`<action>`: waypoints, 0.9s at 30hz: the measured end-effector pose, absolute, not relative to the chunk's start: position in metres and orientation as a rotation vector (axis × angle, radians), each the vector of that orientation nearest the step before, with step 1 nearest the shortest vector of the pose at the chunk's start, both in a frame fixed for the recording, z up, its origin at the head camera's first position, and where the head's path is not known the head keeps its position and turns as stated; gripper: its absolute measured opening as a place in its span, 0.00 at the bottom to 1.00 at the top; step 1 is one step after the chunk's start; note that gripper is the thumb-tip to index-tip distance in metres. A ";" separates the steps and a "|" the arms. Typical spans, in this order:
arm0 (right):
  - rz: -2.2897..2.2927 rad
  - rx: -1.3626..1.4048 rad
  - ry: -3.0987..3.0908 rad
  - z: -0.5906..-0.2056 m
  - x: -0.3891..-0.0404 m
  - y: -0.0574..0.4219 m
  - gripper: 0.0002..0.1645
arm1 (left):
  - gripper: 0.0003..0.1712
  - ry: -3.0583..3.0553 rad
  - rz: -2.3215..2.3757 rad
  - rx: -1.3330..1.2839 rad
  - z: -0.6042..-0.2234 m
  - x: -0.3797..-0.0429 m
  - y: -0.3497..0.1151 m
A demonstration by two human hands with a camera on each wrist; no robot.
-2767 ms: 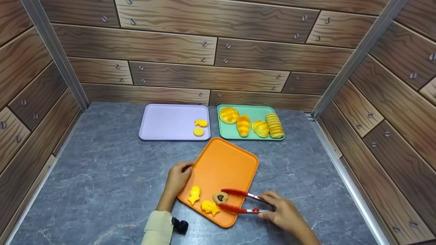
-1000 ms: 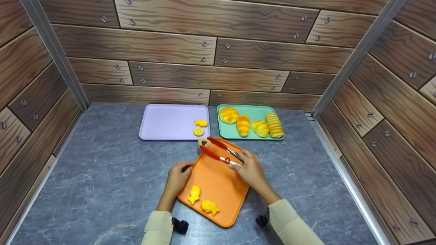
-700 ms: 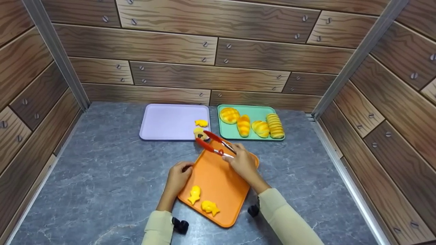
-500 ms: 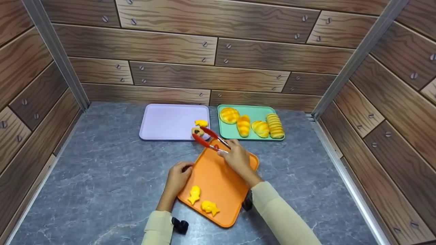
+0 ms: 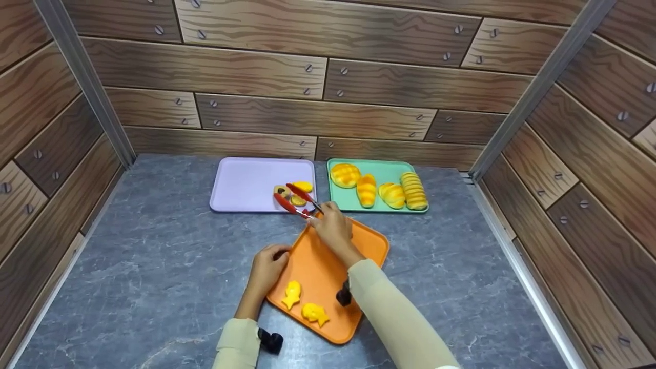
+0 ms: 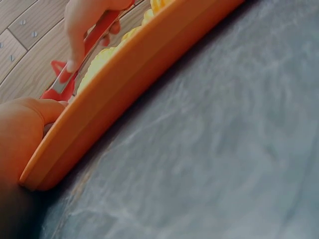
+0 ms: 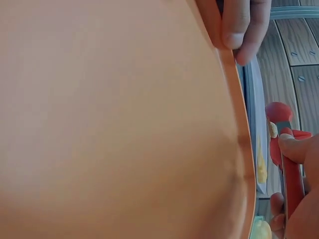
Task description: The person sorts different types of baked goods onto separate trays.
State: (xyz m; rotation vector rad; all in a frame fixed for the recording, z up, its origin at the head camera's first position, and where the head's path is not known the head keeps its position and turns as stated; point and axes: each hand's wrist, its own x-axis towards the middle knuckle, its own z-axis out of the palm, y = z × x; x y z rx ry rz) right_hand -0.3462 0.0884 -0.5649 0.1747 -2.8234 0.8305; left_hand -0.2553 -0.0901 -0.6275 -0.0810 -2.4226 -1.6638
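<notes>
Over the lilac tray (image 5: 241,182), right hand (image 5: 332,230) pinches red tongs (image 5: 297,201) pointing up-left, clamping a half-hidden cookie (image 5: 281,190); left hand (image 5: 266,269) grips the orange tray (image 5: 328,256).

Both forearms in long cream sleeves (image 5: 394,318), cuffs ending at the wrists. Small black camera unit (image 5: 270,340) strapped under each wrist, beside the cuff. Hands bare.

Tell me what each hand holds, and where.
Right hand grips red tongs by the handle end; left hand holds the orange tray by its left edge.
</notes>
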 end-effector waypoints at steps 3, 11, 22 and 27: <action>0.755 0.169 -2.835 -0.566 -0.350 0.080 0.35 | 0.10 -2.413 -1.655 -0.087 -0.628 -0.256 -0.090; 0.637 0.131 -2.856 -0.567 -0.359 0.067 0.34 | 0.09 -2.409 -1.643 -0.089 -0.628 -0.255 -0.090; 0.632 0.105 -2.847 -0.572 -0.362 0.062 0.33 | 0.09 -2.400 -1.634 -0.097 -0.628 -0.255 -0.089; 0.692 0.099 -2.852 -0.572 -0.360 0.067 0.35 | 0.09 -2.404 -1.626 -0.099 -0.628 -0.255 -0.089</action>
